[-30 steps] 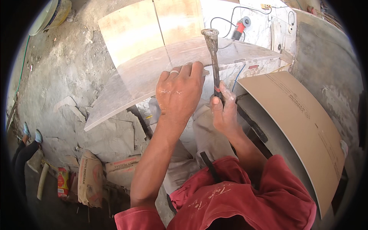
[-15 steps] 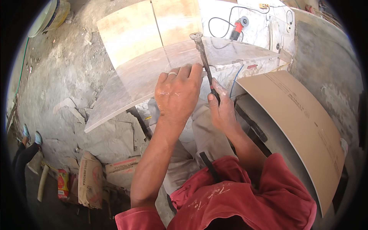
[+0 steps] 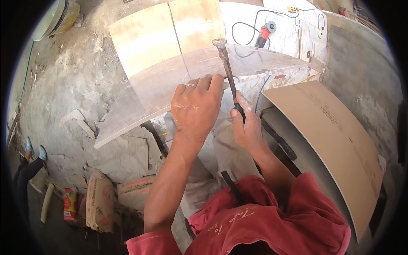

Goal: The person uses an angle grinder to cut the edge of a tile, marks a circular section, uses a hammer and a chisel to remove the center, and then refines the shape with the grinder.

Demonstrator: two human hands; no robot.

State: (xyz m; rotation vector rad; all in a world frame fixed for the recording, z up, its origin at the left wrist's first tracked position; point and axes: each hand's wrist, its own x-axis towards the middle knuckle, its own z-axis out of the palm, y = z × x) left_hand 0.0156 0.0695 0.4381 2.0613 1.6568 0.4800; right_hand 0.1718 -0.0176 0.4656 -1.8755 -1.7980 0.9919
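My right hand [image 3: 247, 123] is closed round the dark lower handle of a hammer [image 3: 228, 68], which tilts up and away with its dusty head [image 3: 219, 41] over the slab. Just left of it, my left hand [image 3: 196, 104], wearing a ring, is closed with its fingers curled down at the near edge of a grey-white marble slab [image 3: 148, 93]. Whatever those fingers grip is hidden beneath the back of the hand. The hammer shaft passes close beside its index finger. A notch shows in the slab's edge just right of the hammer.
An angle grinder [image 3: 263, 35] with a cord lies on the white marble surface behind. Pale boards [image 3: 170, 29] lie beyond the slab. A brown panel [image 3: 327, 140] leans at the right. Left are cement bags [image 3: 100, 199], a bucket [image 3: 57, 19] and another person's feet [image 3: 41, 153].
The hammer head has dipped very slightly toward me. Both hands keep almost the same place, and the whole view has shifted a little.
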